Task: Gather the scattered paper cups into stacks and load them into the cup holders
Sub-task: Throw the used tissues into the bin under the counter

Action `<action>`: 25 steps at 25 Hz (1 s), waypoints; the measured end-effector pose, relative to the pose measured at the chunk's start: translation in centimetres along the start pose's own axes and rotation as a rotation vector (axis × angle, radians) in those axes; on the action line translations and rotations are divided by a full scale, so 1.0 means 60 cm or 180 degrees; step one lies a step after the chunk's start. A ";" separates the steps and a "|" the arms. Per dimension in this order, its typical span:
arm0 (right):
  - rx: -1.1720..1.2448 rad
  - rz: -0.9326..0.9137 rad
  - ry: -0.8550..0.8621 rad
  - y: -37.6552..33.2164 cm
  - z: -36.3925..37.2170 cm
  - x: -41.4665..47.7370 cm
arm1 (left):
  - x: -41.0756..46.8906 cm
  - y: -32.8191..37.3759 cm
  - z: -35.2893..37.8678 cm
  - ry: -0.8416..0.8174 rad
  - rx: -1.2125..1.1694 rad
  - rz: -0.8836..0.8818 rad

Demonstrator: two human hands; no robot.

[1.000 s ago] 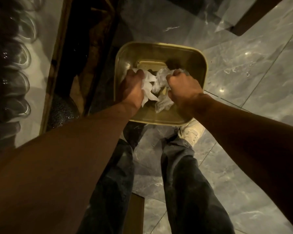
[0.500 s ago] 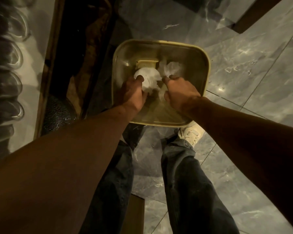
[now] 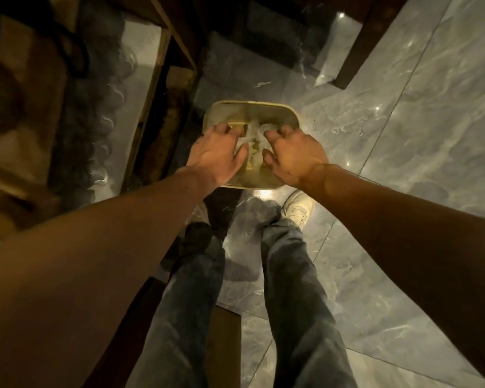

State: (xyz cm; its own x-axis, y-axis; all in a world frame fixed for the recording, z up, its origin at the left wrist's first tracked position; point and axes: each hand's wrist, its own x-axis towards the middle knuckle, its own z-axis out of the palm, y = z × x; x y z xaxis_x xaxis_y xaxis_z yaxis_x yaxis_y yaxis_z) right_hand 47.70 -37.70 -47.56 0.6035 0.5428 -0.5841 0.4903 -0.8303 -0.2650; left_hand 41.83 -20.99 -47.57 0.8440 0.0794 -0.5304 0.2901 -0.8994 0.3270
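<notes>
Nearest to the camera are the person's two legs in dark jeans (image 3: 297,289), standing on a grey marble tile floor (image 3: 403,141). A white shoe (image 3: 296,210) shows on the right foot, just below the near edge of the bin; the other foot is dark and hard to make out.

Both bare forearms reach forward and down from the lower corners of the picture. The left hand (image 3: 217,152) and the right hand (image 3: 291,155) hang side by side above a square bin (image 3: 252,106) with rounded corners and a yellowish rim, which stands on the floor in front of the feet. Both hands are loosened – the fingers are spread and slightly curled, palms down, and nothing is gripped in either of them. A narrow gap stays between the two thumbs.

Through this gap, inside the bin, lies crumpled white paper (image 3: 254,130). It is blurred, so I cannot tell if it is a crushed cup or only paper. No whole paper cup and no cup holder can be made out.

Farther, on the left, is dark wooden furniture (image 3: 163,88) with a frame and shelves – its contents are too dark and smeared to name.
</notes>
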 end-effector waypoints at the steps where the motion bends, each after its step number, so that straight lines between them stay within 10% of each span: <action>1: -0.0052 -0.0030 0.0117 -0.007 -0.029 -0.029 | -0.023 0.014 -0.032 0.0030 0.0105 0.0082; 25: 0.0079 0.1153 0.2335 -0.081 -0.585 -0.639 | -0.406 0.421 -0.607 0.1089 0.0779 0.2324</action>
State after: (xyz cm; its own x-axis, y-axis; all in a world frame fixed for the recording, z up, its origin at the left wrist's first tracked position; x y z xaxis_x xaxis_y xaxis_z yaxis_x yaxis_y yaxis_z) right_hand 44.25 -50.01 3.08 0.9840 0.1777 0.0115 0.1769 -0.9680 -0.1782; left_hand 45.02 -29.97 2.10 0.8834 -0.4679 0.0275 -0.4543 -0.8402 0.2962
